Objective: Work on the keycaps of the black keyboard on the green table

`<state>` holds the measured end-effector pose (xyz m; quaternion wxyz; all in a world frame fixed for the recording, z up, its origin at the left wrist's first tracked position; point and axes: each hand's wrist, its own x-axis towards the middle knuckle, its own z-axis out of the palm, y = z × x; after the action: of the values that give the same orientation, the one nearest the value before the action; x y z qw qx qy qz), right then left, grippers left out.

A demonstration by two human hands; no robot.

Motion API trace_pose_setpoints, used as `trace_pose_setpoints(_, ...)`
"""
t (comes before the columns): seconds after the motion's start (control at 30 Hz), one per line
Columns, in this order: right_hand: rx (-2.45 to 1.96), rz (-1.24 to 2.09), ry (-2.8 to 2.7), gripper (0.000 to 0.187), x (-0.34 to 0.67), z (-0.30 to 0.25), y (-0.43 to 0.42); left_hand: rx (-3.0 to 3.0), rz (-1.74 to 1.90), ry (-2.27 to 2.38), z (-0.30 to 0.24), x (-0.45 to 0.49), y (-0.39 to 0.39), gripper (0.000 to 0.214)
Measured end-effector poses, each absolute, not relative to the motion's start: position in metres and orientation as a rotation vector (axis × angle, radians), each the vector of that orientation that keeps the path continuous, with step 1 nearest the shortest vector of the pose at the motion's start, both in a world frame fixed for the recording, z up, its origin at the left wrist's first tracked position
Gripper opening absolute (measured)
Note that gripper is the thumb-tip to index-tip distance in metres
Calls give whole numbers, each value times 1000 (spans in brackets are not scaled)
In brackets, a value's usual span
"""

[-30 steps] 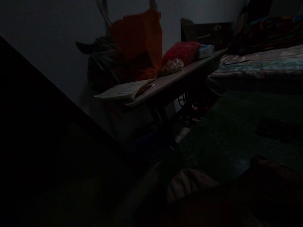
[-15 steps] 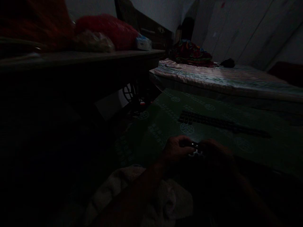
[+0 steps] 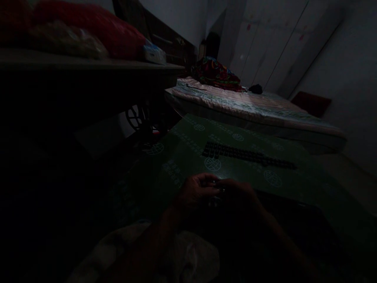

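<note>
Both hands meet over the near part of a green printed board [image 3: 182,151]. My left hand [image 3: 193,192] has its fingers closed in a pinch on a small dark piece with shiny spots [image 3: 214,202]. Against it, my right hand [image 3: 240,193] is curled in, its fingertips meeting the left ones. Most of the piece is covered by fingers and lost in the dark, so its kind cannot be made out. Beyond the hands, several small dark pieces [image 3: 235,153] lie in long close rows on the board.
A pale cloth [image 3: 191,255] lies below my forearms. At the left stands a table [image 3: 123,65] bearing a red bag [image 3: 97,25], with a spoked wheel [image 3: 134,118] beneath. Past the board is a bed [image 3: 259,104] with a patterned bundle [image 3: 215,72]. A dark flat thing [image 3: 291,216] lies right.
The view has swung to the right, so everything sits further left. My fingers have drawn closer together over the small piece, covering more of it.
</note>
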<state>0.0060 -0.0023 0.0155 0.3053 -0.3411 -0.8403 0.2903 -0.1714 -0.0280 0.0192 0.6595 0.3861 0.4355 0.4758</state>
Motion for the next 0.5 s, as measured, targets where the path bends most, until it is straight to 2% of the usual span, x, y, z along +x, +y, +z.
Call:
trace_pose_setpoints(0.3, -974, 854, -2229, 18, 5, 29, 29, 857, 1160, 1032, 17, -173, -24, 43)
trace_pose_setpoints(0.5, -1431, 576, -2191, 17, 12, 8, 109, 912, 1191, 1247, 23, -173, -25, 36)
